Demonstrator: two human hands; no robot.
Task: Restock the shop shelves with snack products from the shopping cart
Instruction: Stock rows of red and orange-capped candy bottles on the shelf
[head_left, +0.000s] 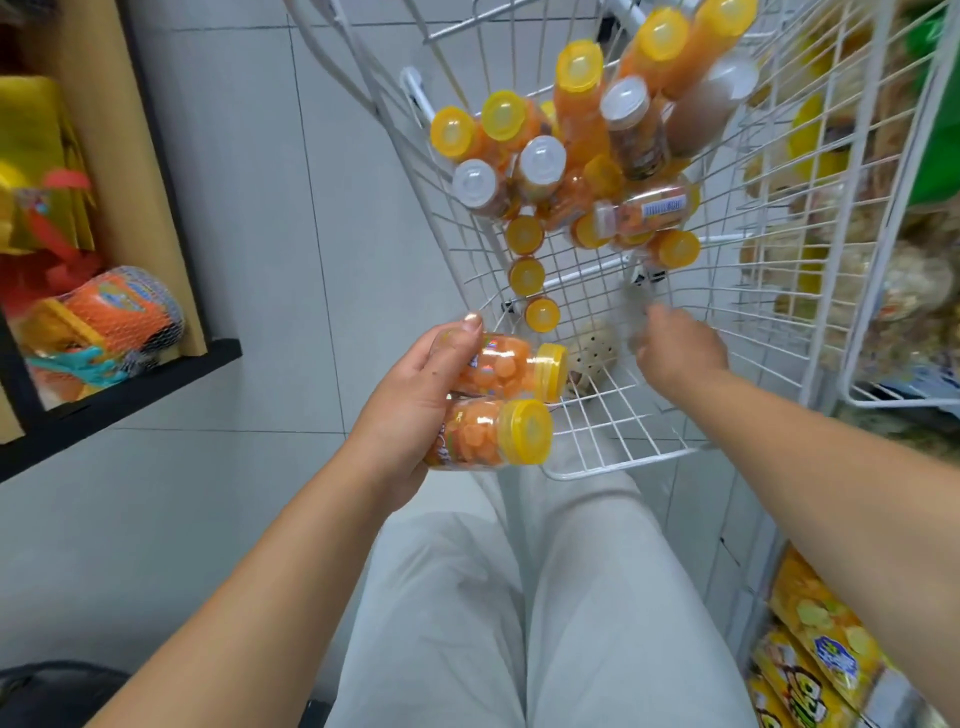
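Grey floor tiles (337, 260) show through the white wire shopping cart (597, 431), whose clear plastic yellow- and white-lidded snack jars (576, 156) are heaped at its far end. The left hand (415, 395) grips two orange-filled jars (493, 369) lying with their lids to the right. The right hand (680, 353) is nearer the heap, which lies straight ahead of its blurred, seemingly loose and empty fingers (649, 322).

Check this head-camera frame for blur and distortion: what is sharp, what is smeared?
Head view: the left hand and its two yellow-lidded jars are fairly sharp; the right hand, reaching into the white wire cart, is motion-smeared at the fingers; wide-angle distortion bows the cart's wires and the frame edges are soft; lighting is even.
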